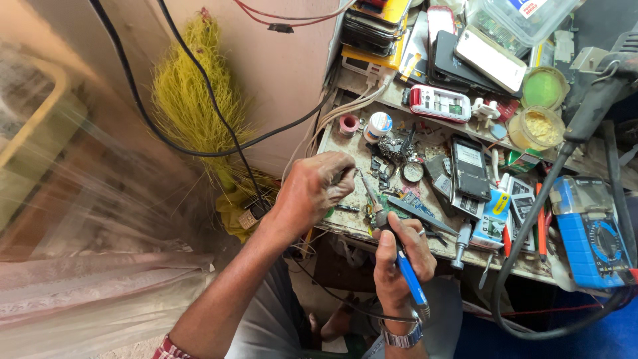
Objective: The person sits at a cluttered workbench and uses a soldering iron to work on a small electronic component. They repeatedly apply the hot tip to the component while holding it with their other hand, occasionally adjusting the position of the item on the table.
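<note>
Your right hand (401, 256) has its fingers wrapped tight around the blue-handled soldering iron (392, 242), tip angled up toward your left. Your left hand (318, 187) is curled, fingertips pinching something small I can't make out, just above the green circuit board (392, 207) at the cluttered workbench's (345, 223) front edge.

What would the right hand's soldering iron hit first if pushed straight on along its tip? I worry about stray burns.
Probably the left hand: the iron in the right hand points up-left at its fingertips, though depth is unclear.
</note>
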